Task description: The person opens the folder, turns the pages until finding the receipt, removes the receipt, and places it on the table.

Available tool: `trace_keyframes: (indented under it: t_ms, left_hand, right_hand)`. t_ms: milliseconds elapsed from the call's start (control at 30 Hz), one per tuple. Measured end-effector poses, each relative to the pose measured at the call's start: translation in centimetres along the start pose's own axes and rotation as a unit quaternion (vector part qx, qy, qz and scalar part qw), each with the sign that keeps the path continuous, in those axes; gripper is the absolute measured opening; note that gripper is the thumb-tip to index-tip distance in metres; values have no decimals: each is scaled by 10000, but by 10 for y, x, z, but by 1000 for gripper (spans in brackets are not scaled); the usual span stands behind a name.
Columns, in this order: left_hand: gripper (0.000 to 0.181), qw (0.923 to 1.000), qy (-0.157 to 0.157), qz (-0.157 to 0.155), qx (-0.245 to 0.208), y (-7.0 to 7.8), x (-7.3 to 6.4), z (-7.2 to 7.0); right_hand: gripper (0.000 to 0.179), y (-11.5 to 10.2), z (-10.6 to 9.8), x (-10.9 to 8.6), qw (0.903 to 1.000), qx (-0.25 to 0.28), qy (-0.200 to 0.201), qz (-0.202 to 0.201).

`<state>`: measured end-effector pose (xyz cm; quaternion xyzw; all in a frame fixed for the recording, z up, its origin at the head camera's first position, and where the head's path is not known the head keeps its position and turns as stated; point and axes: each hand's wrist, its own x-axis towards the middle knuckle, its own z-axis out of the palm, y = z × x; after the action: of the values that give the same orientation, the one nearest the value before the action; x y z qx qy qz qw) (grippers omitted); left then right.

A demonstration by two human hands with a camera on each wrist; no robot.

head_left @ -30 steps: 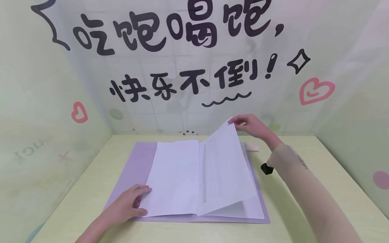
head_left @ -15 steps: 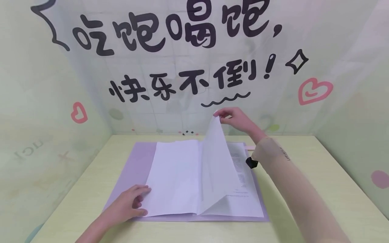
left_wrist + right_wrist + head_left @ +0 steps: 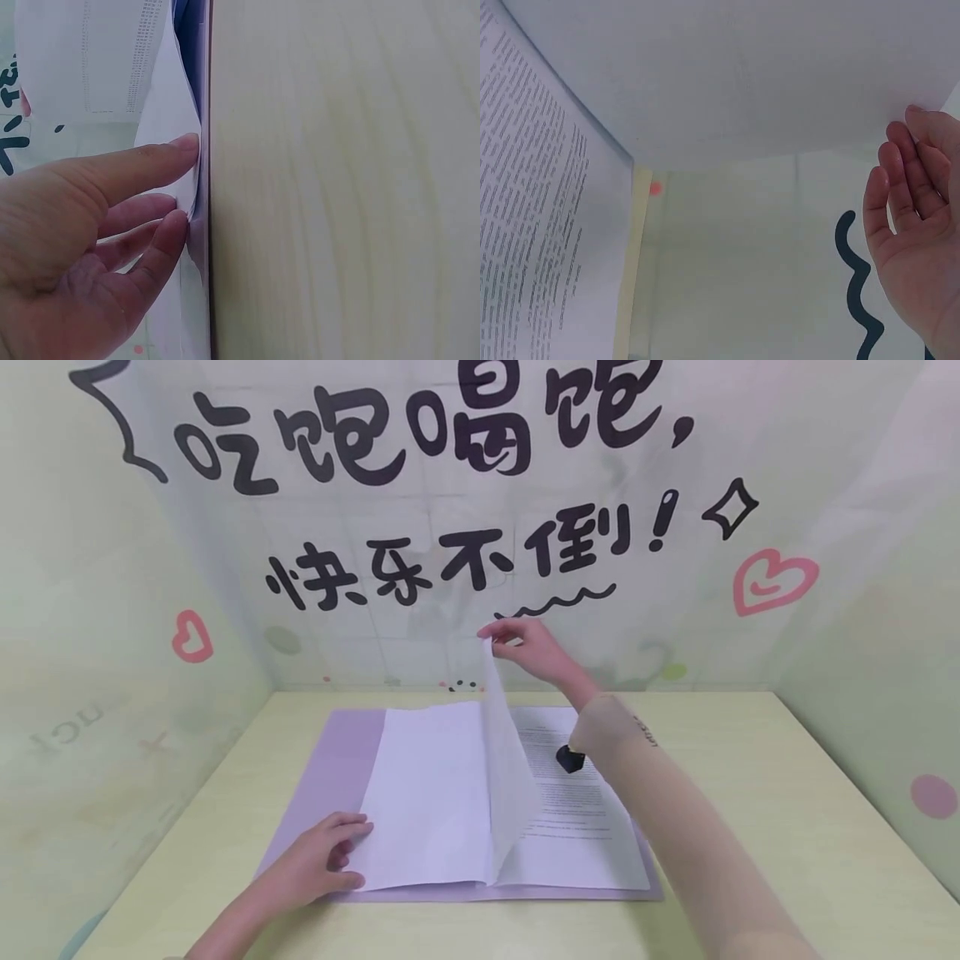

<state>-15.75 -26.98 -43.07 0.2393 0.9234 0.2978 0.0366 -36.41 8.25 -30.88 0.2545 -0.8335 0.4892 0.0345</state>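
A purple-covered folder lies spread open on the table, with white pages on both sides of its middle fold. My right hand pinches the top corner of one sheet, which stands nearly upright along the fold. Under it, to the right, shows a page of printed text. My left hand rests at the lower left corner of the blank left page, its thumb and fingers spread. In the left wrist view the thumb and fingertips of that hand touch the edge of the paper.
The pale wood table extends on both sides of the folder. A small black object sits at the right sleeve's cuff. Behind rises a light wall sheet with black lettering and pink hearts; similar sheets flank the table.
My right hand has swung leftward with the sheet, from right of the fold to above it, uncovering the printed page. The left hand has stayed in place.
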Motion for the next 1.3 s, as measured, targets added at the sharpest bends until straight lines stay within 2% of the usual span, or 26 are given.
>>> trace_keyframes:
  t_ms: [233, 433, 667, 900, 1133, 1300]
  left_hand:
    - [64, 9992, 127, 356, 141, 0, 1, 1]
    - [64, 9988, 184, 414, 201, -4, -1, 2]
    - [65, 9988, 177, 445, 51, -5, -2, 3]
    - [61, 9982, 312, 511, 37, -4, 0, 2]
    - [55, 9992, 233, 329, 17, -3, 2, 1]
    - [52, 9974, 471, 408, 349, -5, 0, 2]
  right_hand:
    - [31, -6, 24, 8, 9997, 188, -87, -154]
    - [35, -9, 51, 12, 9990, 355, -239, -155]
    - [42, -10, 74, 11, 9976, 462, -453, -230]
    - [50, -9, 90, 8, 9950, 319, -847, -410]
    - [66, 1, 108, 7, 9909, 105, -1327, -174]
    - [75, 9, 122, 6, 9848, 27, -1735, -66]
